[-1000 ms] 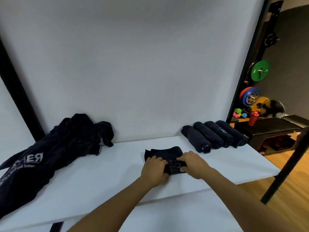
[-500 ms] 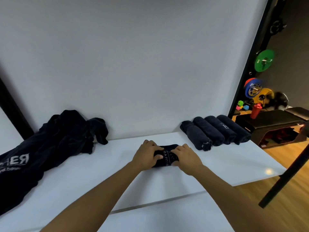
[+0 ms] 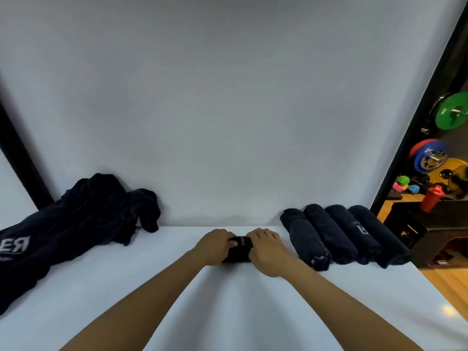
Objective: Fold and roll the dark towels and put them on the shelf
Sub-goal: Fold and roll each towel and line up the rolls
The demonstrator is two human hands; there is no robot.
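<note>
A dark towel roll (image 3: 239, 249) lies on the white shelf (image 3: 177, 262) near the back wall, at the middle. My left hand (image 3: 215, 245) grips its left end and my right hand (image 3: 267, 249) grips its right end, fingers curled over the top. Only the roll's middle shows between the hands. To the right, several finished dark rolls (image 3: 339, 234) lie side by side against the wall. On the left a heap of loose dark towels (image 3: 76, 224) with white lettering sprawls over the shelf.
A black upright post (image 3: 20, 158) stands at the far left and another (image 3: 415, 122) at the right edge of the white back panel. Beyond it are weight plates (image 3: 450, 114), a red bottle (image 3: 433, 198) and a dark bench.
The towel has been rolled away from me toward the back wall, going from a half-flat fold to a tight roll. Both hands moved forward with it.
</note>
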